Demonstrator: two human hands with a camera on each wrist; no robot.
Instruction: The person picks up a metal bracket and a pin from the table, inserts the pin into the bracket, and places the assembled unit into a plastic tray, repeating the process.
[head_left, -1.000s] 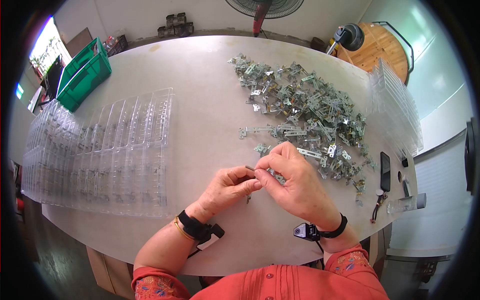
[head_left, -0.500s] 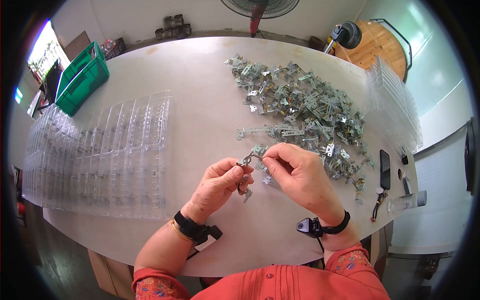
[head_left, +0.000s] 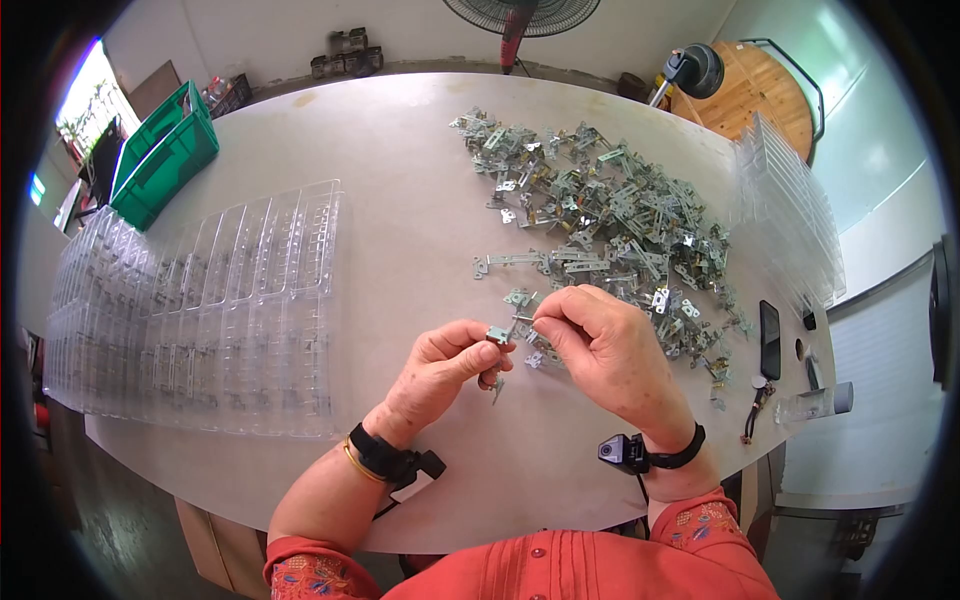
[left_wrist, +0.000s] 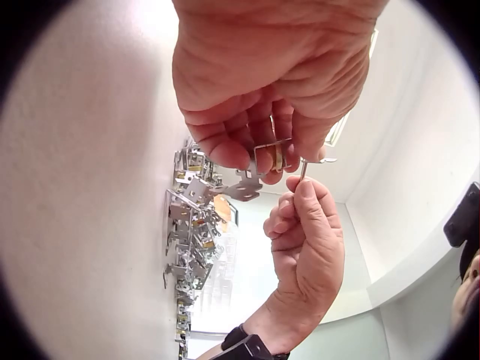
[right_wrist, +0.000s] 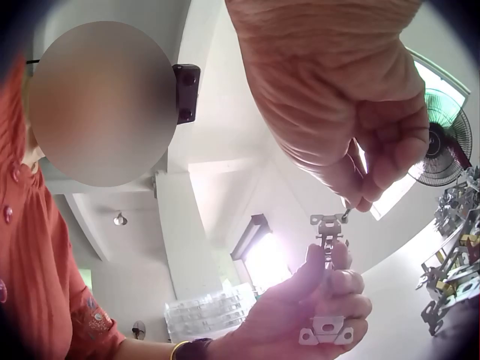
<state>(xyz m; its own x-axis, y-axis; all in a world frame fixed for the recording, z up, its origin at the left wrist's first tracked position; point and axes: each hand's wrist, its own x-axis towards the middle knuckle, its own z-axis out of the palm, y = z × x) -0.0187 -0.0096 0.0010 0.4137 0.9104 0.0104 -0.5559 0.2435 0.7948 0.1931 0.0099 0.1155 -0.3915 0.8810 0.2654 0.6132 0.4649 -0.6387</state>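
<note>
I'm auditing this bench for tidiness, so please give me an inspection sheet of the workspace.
Surface: large pale table, faint yellowish mark near its far edge.
Job's things: held silver metal bracket; heaped silver metal brackets; clear plastic compartment trays at left.
Clutter: black rectangular phone, clear bottle with grey cap, both near the right edge.
Hands: left hand grips the bracket; right hand pinches a thin grey metal rod.
Cables: thin black cable below the right wrist.
Surroundings: black fan with red stand beyond the table; green plastic crate at far left.
</note>
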